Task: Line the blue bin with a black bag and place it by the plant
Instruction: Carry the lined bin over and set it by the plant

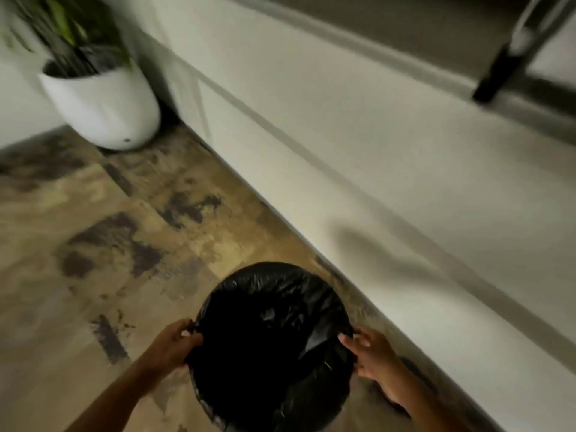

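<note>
Low in the blurred view, the left hand (174,346) and right hand (372,353) each close a grip on the black bag (271,322), which hides the bin completely; the plant (62,23), cropped above, stands well apart.

Mottled brown wood floor (93,244) beside white wall; white plant pot (103,104) stands on it, far corner.
</note>
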